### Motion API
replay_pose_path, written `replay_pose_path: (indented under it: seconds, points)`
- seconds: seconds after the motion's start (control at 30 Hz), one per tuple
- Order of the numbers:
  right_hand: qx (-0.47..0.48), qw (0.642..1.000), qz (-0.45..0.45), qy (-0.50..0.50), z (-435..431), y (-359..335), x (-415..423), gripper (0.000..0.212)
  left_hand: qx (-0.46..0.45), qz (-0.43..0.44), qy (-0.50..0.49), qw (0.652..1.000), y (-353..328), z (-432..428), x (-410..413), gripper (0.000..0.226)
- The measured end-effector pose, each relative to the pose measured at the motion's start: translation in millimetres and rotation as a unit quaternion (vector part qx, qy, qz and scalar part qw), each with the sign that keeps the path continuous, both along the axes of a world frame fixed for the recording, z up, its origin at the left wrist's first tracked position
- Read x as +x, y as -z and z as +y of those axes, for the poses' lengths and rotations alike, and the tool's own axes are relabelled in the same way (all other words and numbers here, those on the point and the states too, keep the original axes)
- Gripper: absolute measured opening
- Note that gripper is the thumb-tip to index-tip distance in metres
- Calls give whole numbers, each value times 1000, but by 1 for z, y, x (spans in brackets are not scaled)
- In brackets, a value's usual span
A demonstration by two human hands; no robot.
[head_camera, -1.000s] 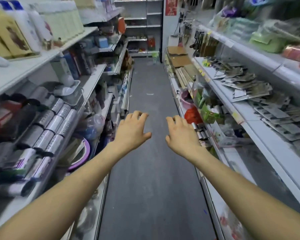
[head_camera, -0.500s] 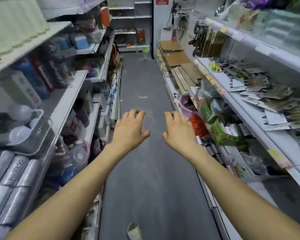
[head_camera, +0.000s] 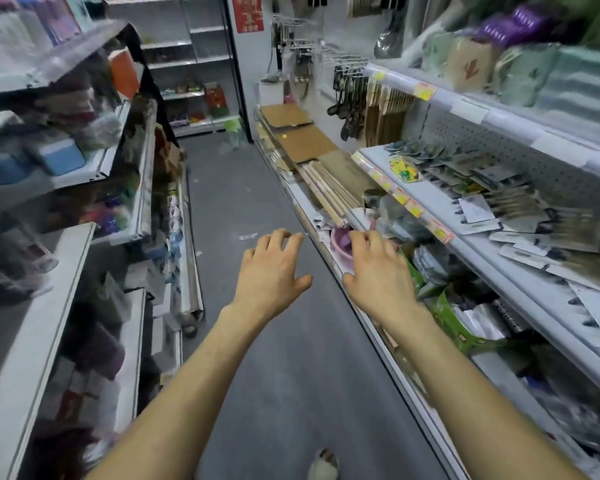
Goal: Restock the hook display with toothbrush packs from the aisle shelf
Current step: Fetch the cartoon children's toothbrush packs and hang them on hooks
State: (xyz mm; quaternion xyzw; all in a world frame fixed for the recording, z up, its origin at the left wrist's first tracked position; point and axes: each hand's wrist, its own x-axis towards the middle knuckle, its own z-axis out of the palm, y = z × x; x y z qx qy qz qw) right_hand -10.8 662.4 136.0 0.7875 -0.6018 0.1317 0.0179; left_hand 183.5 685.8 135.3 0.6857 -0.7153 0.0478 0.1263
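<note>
Mid-aisle, with left hand point(head_camera: 271, 271) and right hand point(head_camera: 378, 277) held apart, empty, fingers loosely spread: approach step. Locate probable toothbrush packs point(head_camera: 520, 216), lying loose on right-side shelf point(head_camera: 426, 192), untouched. Next: reach right, pinch several, carry to wire hooks point(head_camera: 343, 58) beyond

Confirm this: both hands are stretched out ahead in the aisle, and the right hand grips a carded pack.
Not right. The head view shows the right hand empty and loosely open, gripping nothing. The left hand is stretched out beside it; the carded packs lie on the shelf.
</note>
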Motion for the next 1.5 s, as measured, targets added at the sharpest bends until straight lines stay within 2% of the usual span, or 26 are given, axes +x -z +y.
replay_pose_path:
  seconds: [0.33,0.63,0.93,1.23,1.5]
  points:
    - [15,999,-22,24,-190,3,30,64,-5,9,-5,1000,-3,-193,43,72]
    - [23,988,-17,154,-318,30,15,60,20,20,120,992,23,-373,33,69]
    - [77,948,-59,302,-420,27,34,65,48,22,260,964,31,-548,39,63]
    - [95,912,-106,385,-485,53,16,67,91,24,350,932,50,-667,15,68]
    - [101,901,-168,388,-571,87,-41,65,111,37,347,931,67,-747,-11,68]
